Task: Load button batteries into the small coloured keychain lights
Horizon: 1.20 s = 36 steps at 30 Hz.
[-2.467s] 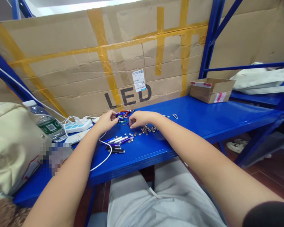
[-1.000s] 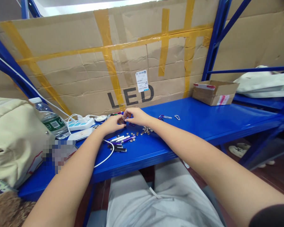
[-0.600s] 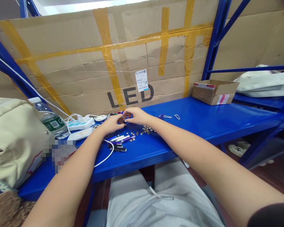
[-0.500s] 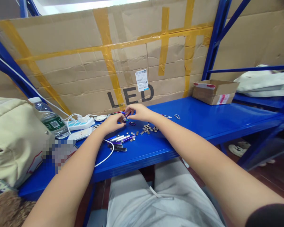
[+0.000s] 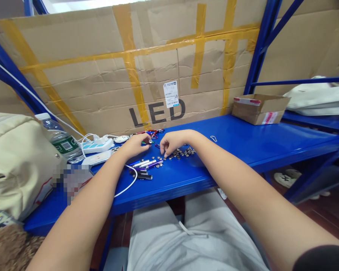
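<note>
My left hand is closed around a small tube, its round silver end facing me and most of its body hidden by the fingers. Bits of green show beside that end. Over to the right, my right hand points down with thumb and fingertips pinched at a button cell on the tabletop. More button cells lie in a loose pile beside and partly behind this hand. Slim metal tubes in silver, purple, blue and black lie in front of my left hand.
Red and other coloured carabiners lie behind my hands; a silver carabiner rests to the right. A power strip, phone, water bottle and beige bag crowd the left. An open cardboard box stands far right.
My right hand has come away from my left hand, moving right and down to the button cells. My left hand stays in nearly the same spot with the tube.
</note>
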Tool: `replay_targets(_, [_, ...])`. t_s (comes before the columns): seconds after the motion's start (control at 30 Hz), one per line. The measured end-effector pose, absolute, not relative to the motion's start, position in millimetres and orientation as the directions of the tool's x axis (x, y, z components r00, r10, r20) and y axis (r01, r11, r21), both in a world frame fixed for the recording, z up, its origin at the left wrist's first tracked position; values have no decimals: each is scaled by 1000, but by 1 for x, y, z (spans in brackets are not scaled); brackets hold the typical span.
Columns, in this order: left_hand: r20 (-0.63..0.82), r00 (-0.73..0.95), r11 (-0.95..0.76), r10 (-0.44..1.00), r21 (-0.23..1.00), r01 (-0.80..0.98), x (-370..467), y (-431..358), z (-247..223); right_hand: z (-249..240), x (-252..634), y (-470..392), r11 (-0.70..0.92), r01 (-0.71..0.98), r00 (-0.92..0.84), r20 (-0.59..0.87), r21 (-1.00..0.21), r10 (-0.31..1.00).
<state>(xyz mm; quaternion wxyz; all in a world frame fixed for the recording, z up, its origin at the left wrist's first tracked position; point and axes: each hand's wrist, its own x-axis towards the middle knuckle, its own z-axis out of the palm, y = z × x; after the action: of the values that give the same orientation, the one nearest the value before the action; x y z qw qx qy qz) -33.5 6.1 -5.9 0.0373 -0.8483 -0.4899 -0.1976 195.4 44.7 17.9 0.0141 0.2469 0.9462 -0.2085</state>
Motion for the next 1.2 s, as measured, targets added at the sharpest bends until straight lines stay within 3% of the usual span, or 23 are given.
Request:
replay_targets(0.27, [335, 437, -500, 835, 127, 857, -33, 6, -6, 10, 190, 47, 811, 463, -876, -46, -358, 479])
replay_targets(0.47, [319, 455, -513, 831, 125, 849, -30, 4, -4, 9, 184, 49, 818, 405, -786, 301, -409, 540])
replay_targets(0.57, [312, 462, -518, 830, 125, 847, -28, 3, -3, 8, 179, 48, 811, 394, -731, 387, -433, 562])
replay_targets(0.9, [284, 477, -529, 832, 145, 836, -22, 0, -2, 4, 170, 43, 811, 393, -740, 374, -433, 558])
replay_targets(1.2, [288, 436, -493, 853, 166, 854, -25, 2, -5, 14, 187, 52, 750, 478, -603, 450, -457, 658])
